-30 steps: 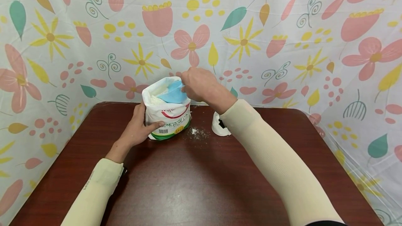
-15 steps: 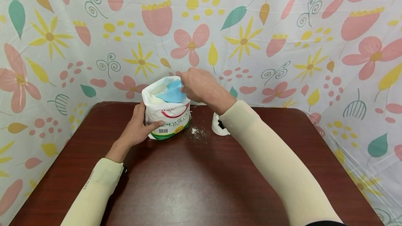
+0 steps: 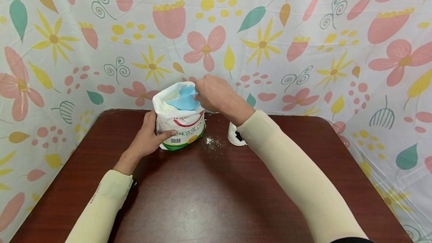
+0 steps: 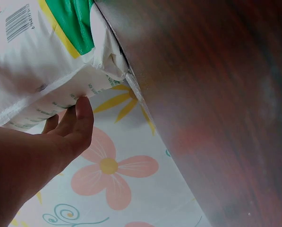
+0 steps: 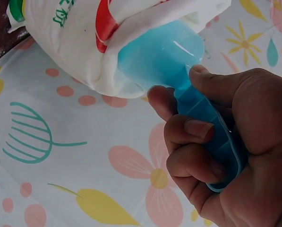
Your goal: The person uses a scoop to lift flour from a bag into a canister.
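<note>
A white flour bag [image 3: 180, 121] with red lettering and a green base stands upright on the table, its top rolled open. White flour [image 3: 168, 106] shows inside. My left hand [image 3: 146, 134] steadies the bag from the left, thumb across the front; in the left wrist view its fingers [image 4: 84, 116] lie against the side panel. A blue scoop [image 3: 185, 99] slants down into the bag's mouth. Its ribbed handle [image 5: 204, 120] is gripped by my right hand [image 3: 214, 93], with fingers curled round it. Part of the scoop's bowl is hidden by the bag's rim in the right wrist view.
A white round object [image 3: 235, 136] with a dark patch stands right of the bag, partly covered by my right sleeve [image 3: 290, 168]. Spilled flour [image 3: 210, 141] lies between them. The brown table [image 3: 189, 205] ends at a flower-patterned cloth [image 3: 287, 29] behind.
My right hand has dipped very slightly, and the blue scoop has shifted a little to the left inside the bag. The left hand and the bag stay put.
</note>
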`<state>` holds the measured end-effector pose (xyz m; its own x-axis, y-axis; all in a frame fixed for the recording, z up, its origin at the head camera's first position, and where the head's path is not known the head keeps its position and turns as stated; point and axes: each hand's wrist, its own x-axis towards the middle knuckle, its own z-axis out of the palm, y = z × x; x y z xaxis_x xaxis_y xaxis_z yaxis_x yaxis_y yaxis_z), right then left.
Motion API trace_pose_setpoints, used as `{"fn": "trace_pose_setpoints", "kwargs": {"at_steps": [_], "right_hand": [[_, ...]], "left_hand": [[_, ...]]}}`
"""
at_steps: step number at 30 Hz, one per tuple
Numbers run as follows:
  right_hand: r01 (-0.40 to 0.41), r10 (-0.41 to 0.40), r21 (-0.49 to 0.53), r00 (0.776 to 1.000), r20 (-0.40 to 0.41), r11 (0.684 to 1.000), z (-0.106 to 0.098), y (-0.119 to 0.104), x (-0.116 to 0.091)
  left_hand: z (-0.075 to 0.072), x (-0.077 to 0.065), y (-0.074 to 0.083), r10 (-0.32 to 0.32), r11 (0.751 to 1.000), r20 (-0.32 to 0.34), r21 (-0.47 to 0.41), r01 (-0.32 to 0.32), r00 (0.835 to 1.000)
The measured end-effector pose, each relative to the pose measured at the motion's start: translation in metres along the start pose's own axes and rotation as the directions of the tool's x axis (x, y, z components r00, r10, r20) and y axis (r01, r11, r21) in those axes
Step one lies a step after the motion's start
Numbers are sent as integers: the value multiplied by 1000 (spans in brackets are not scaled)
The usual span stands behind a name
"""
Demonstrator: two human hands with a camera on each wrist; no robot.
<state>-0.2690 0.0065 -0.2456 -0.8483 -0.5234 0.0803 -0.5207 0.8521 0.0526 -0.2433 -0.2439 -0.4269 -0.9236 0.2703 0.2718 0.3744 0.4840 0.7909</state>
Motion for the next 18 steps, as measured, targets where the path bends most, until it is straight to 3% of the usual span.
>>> {"fn": "trace_pose_setpoints", "kwargs": {"at_steps": [8,18], "right_hand": [[17,-16,11,998,-57,1000,7,1,-1],[-8,11,60,999,-52,998,8,1,-3]], "left_hand": [[-1,1,0,2,1000,0,12,-2,1000],[0,0,2,-32,999,3,-1,32,999]]}}
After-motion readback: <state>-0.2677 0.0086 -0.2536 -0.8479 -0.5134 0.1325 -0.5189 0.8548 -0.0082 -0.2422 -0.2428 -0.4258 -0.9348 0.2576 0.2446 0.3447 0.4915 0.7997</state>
